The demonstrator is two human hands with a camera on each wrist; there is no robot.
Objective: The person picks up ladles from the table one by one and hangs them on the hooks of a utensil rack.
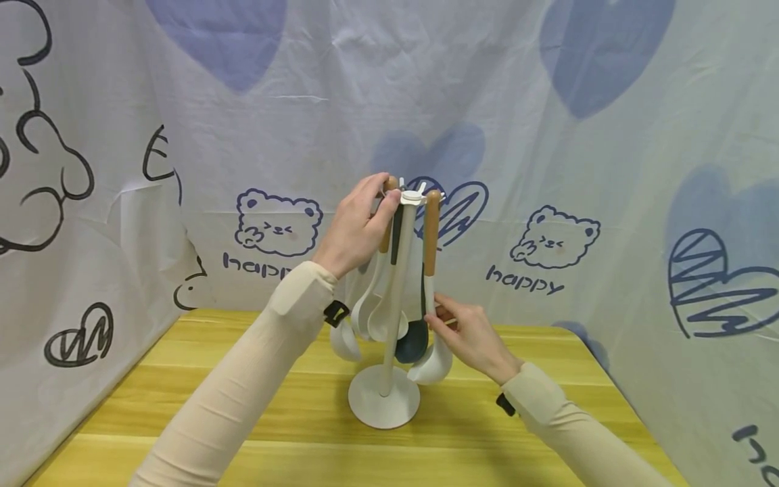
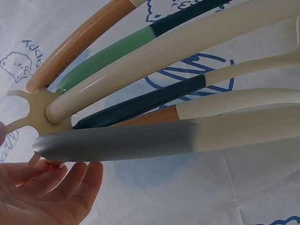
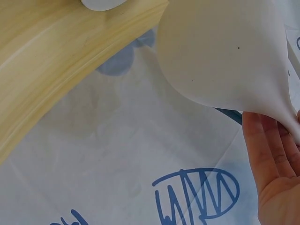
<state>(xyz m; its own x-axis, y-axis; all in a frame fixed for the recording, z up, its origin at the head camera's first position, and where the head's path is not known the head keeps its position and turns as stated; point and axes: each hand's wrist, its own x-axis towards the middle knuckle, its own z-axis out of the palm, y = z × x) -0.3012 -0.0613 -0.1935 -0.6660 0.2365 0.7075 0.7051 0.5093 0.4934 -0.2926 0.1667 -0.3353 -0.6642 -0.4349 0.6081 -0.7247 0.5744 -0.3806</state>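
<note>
A white rack with a round base and a hooked top stands on the table, with several kitchen utensils hanging around its pole. At the top, my left hand grips the hooked head of the rack; its fingers lie beside a grey handle. Lower on the right side, my right hand pinches the neck of a white ladle with a wooden handle, which hangs upright. The ladle's bowl fills the top of the right wrist view. Beside it hangs a dark spoon-like utensil.
White spoons and another white ladle-like utensil hang on the rack's left side. The yellow wood-grain table meets a printed cloth at the back and sides.
</note>
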